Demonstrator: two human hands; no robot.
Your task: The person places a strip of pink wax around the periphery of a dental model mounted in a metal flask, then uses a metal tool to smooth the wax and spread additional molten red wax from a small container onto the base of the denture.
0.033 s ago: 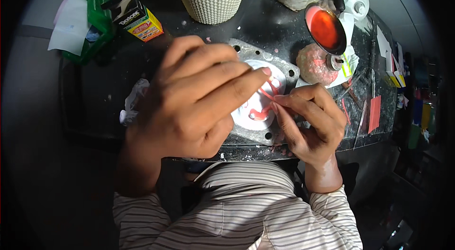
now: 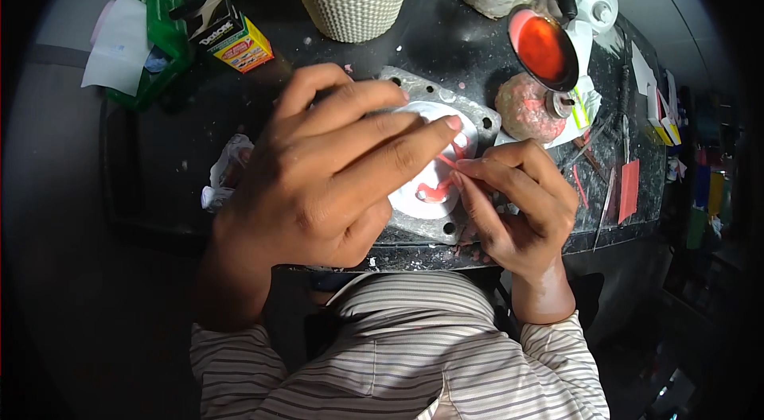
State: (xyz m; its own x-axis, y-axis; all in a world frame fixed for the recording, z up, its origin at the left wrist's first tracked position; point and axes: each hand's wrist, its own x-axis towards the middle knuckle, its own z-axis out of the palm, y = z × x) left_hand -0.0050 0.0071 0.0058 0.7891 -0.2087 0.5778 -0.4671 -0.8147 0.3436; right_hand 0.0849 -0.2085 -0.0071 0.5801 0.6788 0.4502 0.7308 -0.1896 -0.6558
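A round white plaster cast [image 2: 407, 204] with patches of pink wax [image 2: 434, 194] sits on a grey metal plate [image 2: 481, 111] with holes in it, near the table's front edge. My right hand [image 2: 521, 201] pinches a thin pink wax strip [image 2: 447, 161] between thumb and fingertips, over the cast's right side. Reaching across from the left, my left hand [image 2: 334, 165] covers much of the cast. Its fingers are stretched out and slightly bent, with the index fingertip just above the strip. The strip's far end passes behind that finger, so contact there is hidden.
A ladle of red liquid [image 2: 545, 50] hangs over a pink-smeared burner [image 2: 527, 108] at right. Beyond lie a pink wax sheet [image 2: 629, 191] and a thin metal tool [image 2: 605, 209]. A woven basket [image 2: 350, 13], small box [image 2: 245, 48] and green bin [image 2: 169, 2] stand at the back; crumpled plastic [image 2: 227, 169] lies left.
Both hands keep nearly the same pose. My left index fingertip has shifted very slightly to the right, and the whole view has moved a little.
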